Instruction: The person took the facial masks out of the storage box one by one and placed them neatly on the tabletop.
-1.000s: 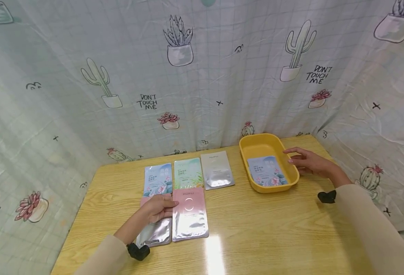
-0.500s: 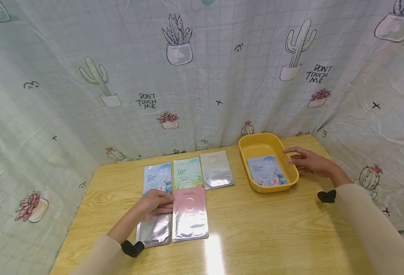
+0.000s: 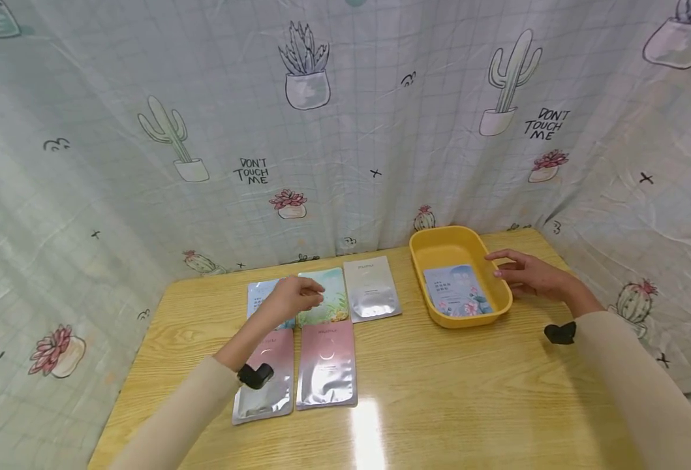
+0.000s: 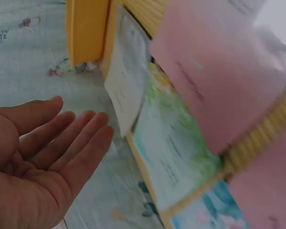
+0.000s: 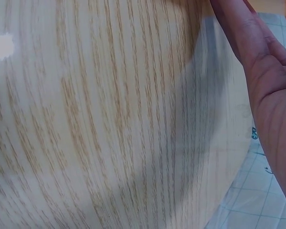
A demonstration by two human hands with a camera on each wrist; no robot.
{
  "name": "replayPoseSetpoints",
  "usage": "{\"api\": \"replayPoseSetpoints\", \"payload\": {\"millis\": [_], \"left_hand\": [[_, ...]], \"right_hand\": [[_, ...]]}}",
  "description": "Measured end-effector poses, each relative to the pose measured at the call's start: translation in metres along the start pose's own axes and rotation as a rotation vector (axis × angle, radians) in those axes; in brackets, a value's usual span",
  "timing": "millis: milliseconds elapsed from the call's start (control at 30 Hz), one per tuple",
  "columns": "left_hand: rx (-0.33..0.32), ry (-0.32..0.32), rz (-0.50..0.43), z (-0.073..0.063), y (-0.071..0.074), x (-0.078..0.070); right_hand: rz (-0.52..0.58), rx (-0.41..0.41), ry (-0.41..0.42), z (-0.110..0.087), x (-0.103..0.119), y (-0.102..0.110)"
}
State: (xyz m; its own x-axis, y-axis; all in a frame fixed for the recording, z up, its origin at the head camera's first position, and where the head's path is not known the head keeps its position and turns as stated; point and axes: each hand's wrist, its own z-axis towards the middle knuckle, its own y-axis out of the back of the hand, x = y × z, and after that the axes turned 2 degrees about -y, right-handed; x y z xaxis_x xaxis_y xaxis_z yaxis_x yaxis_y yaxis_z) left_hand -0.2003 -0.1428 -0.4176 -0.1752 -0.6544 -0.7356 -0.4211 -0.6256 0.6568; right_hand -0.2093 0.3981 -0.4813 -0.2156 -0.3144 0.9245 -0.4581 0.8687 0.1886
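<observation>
In the head view my left hand [image 3: 289, 299] is over the blue face mask sachet [image 3: 257, 294], its fingertips overlapping the green face mask sachet [image 3: 330, 297]. Nothing lies between its fingers, which the left wrist view shows fairly straight and spread from the thumb. My right hand [image 3: 533, 277] is at the right side of the yellow basket [image 3: 447, 245], its fingertips right at the rim. A blue floral sachet [image 3: 457, 290] lies flat inside that basket. Two pink-and-silver sachets [image 3: 327, 365] lie side by side in the front row.
A cream-and-silver sachet [image 3: 371, 287] lies right of the green one, at the back of the wooden table [image 3: 439, 391]. A patterned curtain [image 3: 345, 143] hangs behind the table and along both sides.
My left hand has left the pink sachets in front and moved up and away, over the back row. The right pink sachet has shifted slightly. My right hand stays at the basket.
</observation>
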Motion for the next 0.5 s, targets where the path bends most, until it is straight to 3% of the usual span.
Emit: {"api": "replayPoseSetpoints", "payload": {"millis": [167,267,400,500], "left_hand": [[0.038,-0.183,0.070,0.052,-0.030,-0.054],[0.096,-0.271,0.097,0.085,-0.051,-0.087],[0.200,-0.334,0.208,0.130,-0.077,-0.127],[0.275,-0.337,0.315,0.158,-0.095,-0.150]], "right_hand": [[0.001,0.012,0.016,-0.002,-0.003,0.002],[0.008,0.023,0.020,-0.001,-0.003,0.002],[0.006,0.011,0.018,0.000,-0.002,0.002],[0.005,0.010,0.008,-0.001,0.000,0.003]]}}
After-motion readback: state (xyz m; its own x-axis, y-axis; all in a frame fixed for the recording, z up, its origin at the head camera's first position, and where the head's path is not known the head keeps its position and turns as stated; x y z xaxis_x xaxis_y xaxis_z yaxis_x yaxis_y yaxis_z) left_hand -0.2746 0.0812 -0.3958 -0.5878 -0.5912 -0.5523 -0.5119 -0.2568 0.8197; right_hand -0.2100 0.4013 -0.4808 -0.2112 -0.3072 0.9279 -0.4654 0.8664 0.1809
